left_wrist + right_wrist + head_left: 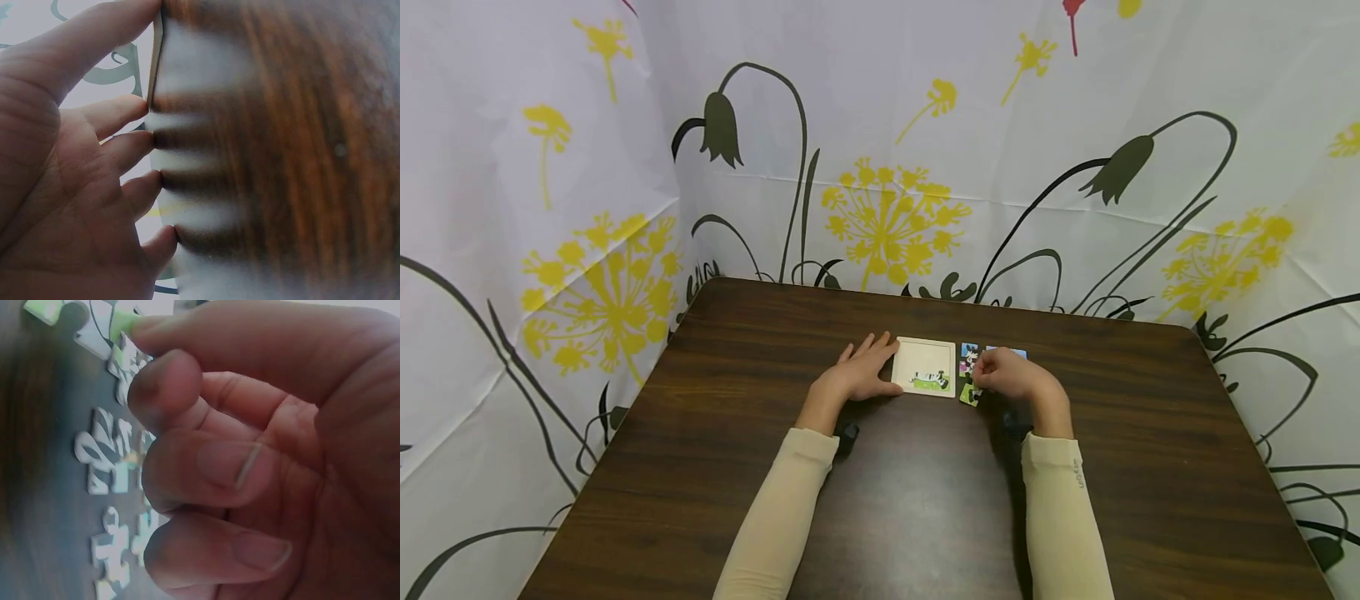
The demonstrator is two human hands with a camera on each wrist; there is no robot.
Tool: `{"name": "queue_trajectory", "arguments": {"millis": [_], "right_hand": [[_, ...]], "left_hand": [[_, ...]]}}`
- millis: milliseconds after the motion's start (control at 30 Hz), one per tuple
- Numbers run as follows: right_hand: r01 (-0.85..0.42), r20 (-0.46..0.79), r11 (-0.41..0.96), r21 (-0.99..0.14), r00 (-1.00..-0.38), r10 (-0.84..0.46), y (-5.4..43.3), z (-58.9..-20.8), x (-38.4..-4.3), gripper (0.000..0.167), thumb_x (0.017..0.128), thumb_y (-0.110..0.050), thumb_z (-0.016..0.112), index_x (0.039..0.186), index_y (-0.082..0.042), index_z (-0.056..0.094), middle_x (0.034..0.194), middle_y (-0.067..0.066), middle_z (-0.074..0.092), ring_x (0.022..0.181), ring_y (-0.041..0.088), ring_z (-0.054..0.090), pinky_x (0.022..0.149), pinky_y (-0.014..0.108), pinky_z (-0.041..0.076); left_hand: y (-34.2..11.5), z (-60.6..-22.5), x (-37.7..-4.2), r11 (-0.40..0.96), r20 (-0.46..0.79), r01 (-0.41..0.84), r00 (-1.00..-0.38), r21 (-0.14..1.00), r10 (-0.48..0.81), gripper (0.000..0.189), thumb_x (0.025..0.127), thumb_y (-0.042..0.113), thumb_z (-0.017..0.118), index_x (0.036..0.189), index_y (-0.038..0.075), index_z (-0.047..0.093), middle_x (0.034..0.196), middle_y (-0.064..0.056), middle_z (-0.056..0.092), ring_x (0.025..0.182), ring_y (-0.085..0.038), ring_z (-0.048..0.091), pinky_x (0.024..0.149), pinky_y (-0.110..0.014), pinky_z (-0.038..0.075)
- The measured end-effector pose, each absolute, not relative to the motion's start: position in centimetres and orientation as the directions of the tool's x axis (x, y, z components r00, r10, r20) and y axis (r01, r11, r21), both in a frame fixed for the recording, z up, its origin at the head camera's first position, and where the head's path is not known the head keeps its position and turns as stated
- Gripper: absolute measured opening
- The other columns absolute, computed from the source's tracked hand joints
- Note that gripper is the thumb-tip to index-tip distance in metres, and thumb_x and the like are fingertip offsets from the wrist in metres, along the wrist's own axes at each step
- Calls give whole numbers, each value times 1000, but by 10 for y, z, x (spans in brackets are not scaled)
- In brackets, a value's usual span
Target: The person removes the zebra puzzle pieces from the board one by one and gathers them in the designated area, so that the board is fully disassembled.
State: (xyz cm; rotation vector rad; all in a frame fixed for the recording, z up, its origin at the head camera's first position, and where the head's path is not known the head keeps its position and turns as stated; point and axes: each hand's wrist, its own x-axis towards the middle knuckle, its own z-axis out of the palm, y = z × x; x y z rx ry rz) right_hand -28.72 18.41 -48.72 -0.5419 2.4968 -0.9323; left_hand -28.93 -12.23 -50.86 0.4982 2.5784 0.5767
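A pale wooden puzzle tray (917, 341) lies on the table, with green, white and black pieces (931, 381) along its lower part. My left hand (859, 372) spreads its fingers at the tray's left side; in the left wrist view thumb and fingertip touch the tray's thin edge (155, 59). To the tray's right, my right hand (1017, 379) pinches a black-and-white jigsaw piece (122, 370) between thumb and forefinger, its other fingers curled. Next to that hand lie a blue-topped piece (969, 350) and a green piece (969, 395).
Several more jigsaw pieces (105, 447) lie beside and beyond the right hand, some partly hidden by it. The dark wooden table (917, 500) reaches back to a white curtain (865, 108) with flower prints.
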Motion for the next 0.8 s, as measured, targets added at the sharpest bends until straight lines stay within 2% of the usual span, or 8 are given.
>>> {"name": "queue_trajectory", "arguments": {"millis": [167, 300, 467, 567, 800], "right_hand": [[-208, -263, 722, -660, -836, -481, 177, -492, -290, 13, 101, -3, 58, 94, 1, 68, 79, 0, 56, 72, 15, 48, 68, 31, 41], [-197, -277, 745, -638, -843, -460, 175, -495, -292, 14, 102, -5, 59, 101, 1, 71, 87, 3, 61, 75, 16, 51, 70, 30, 42], [-182, -255, 716, -674, -852, -457, 180, -493, -292, 13, 102, -5, 62, 110, 5, 68, 98, 12, 68, 81, 18, 54, 73, 31, 46], [-173, -274, 706, -687, -838, -472, 183, -492, -292, 14, 99, -4, 69, 110, 5, 65, 96, 12, 65, 78, 18, 52, 72, 31, 45], [-130, -380, 743, -656, -794, -474, 179, -496, -293, 24, 93, -5, 77, 112, 0, 63, 78, -1, 56, 65, 12, 47, 65, 28, 41]], "left_hand": [[-122, -508, -289, 845, -342, 240, -835, 477, 430, 92, 105, 47, 70, 175, 17, 18, 184, -8, 1, 171, -32, -5, 136, -61, -3], [-122, -508, -290, 846, -343, 240, -835, 477, 430, 93, 104, 47, 70, 175, 17, 18, 184, -8, 1, 171, -32, -5, 136, -61, -3], [-121, -508, -291, 847, -345, 240, -834, 474, 430, 93, 104, 48, 70, 175, 18, 18, 184, -7, 1, 171, -31, -5, 136, -60, -2], [-121, -509, -291, 850, -344, 242, -836, 469, 428, 93, 104, 48, 70, 175, 18, 18, 184, -8, 2, 171, -31, -4, 136, -61, -2], [-121, -509, -290, 849, -344, 238, -837, 472, 426, 93, 105, 48, 70, 175, 17, 18, 184, -8, 2, 171, -32, -4, 136, -61, -2]]}}
